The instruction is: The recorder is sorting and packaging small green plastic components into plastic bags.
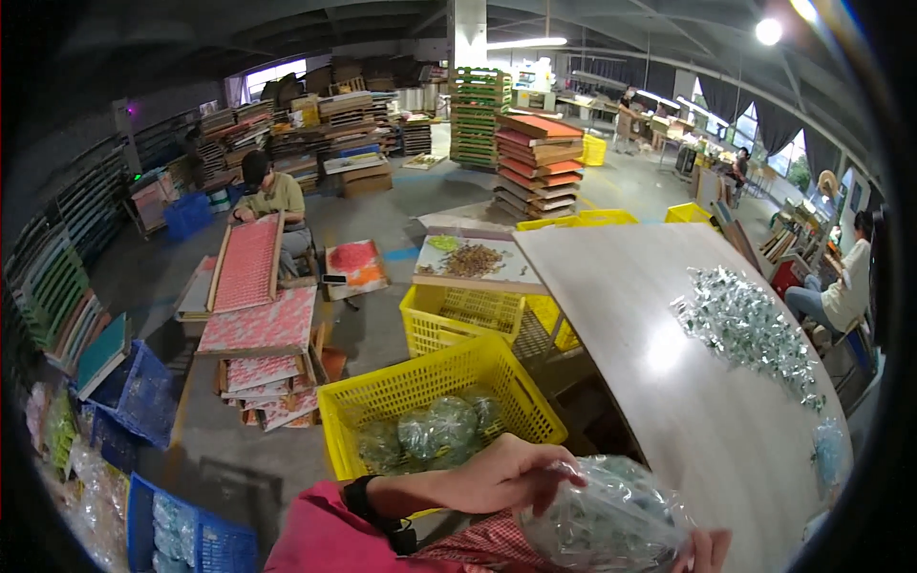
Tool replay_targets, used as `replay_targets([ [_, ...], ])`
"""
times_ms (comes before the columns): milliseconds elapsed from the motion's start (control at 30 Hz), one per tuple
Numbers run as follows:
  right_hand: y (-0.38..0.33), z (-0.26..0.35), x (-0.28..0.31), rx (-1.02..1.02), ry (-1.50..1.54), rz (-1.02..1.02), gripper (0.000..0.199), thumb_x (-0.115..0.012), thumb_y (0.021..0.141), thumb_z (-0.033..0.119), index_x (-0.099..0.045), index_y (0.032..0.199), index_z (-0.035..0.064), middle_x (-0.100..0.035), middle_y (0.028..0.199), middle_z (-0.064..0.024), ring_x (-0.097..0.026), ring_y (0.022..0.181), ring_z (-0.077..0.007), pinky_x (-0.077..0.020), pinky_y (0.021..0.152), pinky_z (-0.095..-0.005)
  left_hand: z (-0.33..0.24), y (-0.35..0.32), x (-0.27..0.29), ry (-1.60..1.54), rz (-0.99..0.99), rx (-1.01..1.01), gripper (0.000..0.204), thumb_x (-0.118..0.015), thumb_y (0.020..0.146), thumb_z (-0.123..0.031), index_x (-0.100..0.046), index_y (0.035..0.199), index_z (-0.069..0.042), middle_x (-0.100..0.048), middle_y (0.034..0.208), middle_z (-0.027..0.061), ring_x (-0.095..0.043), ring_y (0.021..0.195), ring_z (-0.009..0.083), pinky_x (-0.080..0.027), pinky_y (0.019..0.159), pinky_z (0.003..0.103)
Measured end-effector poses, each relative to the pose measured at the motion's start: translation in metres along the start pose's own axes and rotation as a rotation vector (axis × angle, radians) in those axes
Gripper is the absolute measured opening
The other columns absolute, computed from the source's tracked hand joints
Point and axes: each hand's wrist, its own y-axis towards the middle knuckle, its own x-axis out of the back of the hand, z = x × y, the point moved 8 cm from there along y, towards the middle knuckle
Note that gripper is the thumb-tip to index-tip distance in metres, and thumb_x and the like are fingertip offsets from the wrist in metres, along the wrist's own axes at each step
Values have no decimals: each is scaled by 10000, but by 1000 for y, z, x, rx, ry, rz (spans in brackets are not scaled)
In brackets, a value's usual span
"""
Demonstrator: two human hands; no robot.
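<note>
A clear plastic bag [604, 520] full of small greenish pieces hangs in front of me at the bottom of the view. My left hand [511, 475], with a dark band at its wrist, is closed on the bag's upper left edge. At the bag's lower right side, my right hand [705, 549] grips the plastic; only its fingers show. Just beyond my left arm stands a yellow crate [358, 401] with several similar filled bags [439, 428] inside. On the pale table [592, 277] to the right lies a spread pile of small shiny silvery-green pieces [750, 329].
A light-blue bag [827, 449] lies at the table's right edge. Another yellow crate [420, 320] stands under a tray of brown pieces [468, 258]. Blue crates [224, 540] line the left. One person [272, 205] sits ahead beside stacked pink panels [258, 320]; another [845, 286] sits far right.
</note>
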Motion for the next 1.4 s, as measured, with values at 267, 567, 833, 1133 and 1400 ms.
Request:
replay_targets([
  [267, 25, -20, -21, -32, 155, 110, 214, -552, 822, 44, -673, 993, 3, -544, 776, -208, -534, 741, -354, -452, 678, -455, 21, -31, 14, -23, -1, 347, 253, -444, 1020, -177, -645, 1123, -64, -614, 635, 4, -566, 545, 73, -458, 547, 243],
  [567, -18, -78, -100, -224, 1123, 12, 610, -804, 696, 247, -573, 1227, 56, -520, 1250, -223, -520, 1174, -314, -412, 992, -417, 53, -37, 9, -73, -14, 510, 276, -454, 1010, -134, -657, 1174, -45, -618, 657, 8, -532, 557, 41, -456, 549, 221],
  [833, -30, -45, -171, -186, 1006, 527, 352, -596, 928, 340, -637, 1143, 64, -475, 1405, -204, -271, 1421, -351, -63, 1165, -553, 83, -64, 33, 144, 82, 8, 297, -517, 984, -155, -601, 1245, -41, -667, 1069, 147, -624, 1089, 221, -480, 917, 327],
  [1133, -46, -39, -197, -679, 1806, 411, 292, -447, 999, 309, -559, 966, 41, -562, 1072, -147, -532, 1081, -246, -319, 1077, -445, 108, -8, -53, 613, 238, 85, 509, -442, 1003, -336, -413, 1439, -74, -297, 1540, 156, -88, 1484, 250, -110, 1163, 528],
  [1400, -77, -46, -222, -860, 1505, 45, 310, -526, 983, 324, -526, 813, 64, -485, 723, -21, -472, 635, -148, -432, 627, -291, 117, 7, -70, -459, 67, 94, 388, -514, 956, -285, -588, 1224, -15, -496, 1335, 138, -387, 1302, 236, -309, 1062, 456],
])
